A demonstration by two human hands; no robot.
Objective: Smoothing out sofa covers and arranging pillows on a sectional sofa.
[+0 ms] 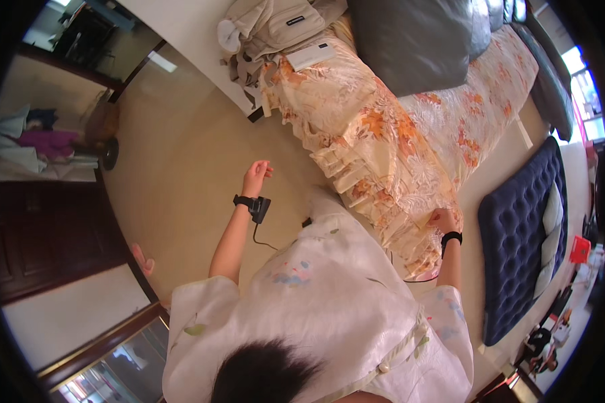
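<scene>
My left hand (256,176) hangs over the tiled floor (191,151), holding nothing, its fingers loosely bent and a little apart. A black strap with a small device (259,209) and a cable is around that wrist. My right hand (442,220) touches the ruffled, cream and orange floral sofa cover (383,131) near its right end. Its fingers are bent against the fabric, and whether they pinch it is hard to see. The cover drapes over a long seat, its frilled edge hanging towards me. On my right wrist sits a black band (451,237).
A beige backpack (292,22) and a white flat box (310,56) lie on the cover's far end. Behind are dark grey cushions (413,45). A navy tufted air mattress (514,242) stands to the right. A dark wooden door (50,237) is at left.
</scene>
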